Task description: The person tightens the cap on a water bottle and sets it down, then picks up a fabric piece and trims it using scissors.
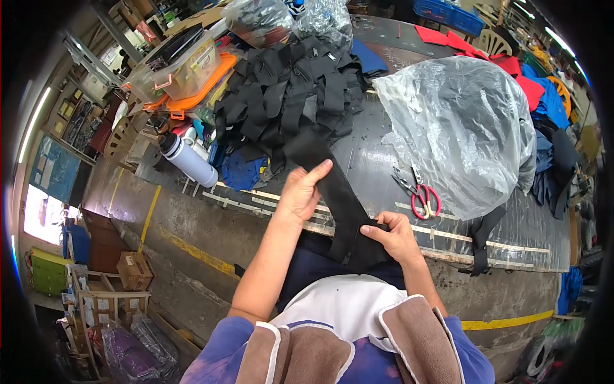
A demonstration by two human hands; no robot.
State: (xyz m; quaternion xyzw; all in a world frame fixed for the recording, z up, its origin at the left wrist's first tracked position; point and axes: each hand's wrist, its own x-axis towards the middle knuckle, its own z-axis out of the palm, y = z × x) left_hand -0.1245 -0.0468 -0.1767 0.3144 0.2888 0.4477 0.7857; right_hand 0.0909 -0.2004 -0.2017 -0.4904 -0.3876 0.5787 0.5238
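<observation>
A long black fabric strip [339, 195] stretches between my two hands above the table's front edge. My left hand [306, 190] pinches its upper part, thumb on top. Lower down, my right hand [391, 235] grips the strip where it meets a wider black piece with a zipper [364, 251], which hangs over my lap. Just beyond my left hand lies a large heap of black fabric pieces [291, 89], some with zipper pulls. Red-handled scissors [425, 201] rest on the table to the right of my hands.
Clear plastic sheeting [460, 128] covers much of the table's right side. A grey-blue bottle [188, 160] leans at the left, near a plastic box [185, 67] and an orange lid [201, 86]. Another black strip [484, 240] hangs over the front edge. Red fabric [527, 91] lies at the far right.
</observation>
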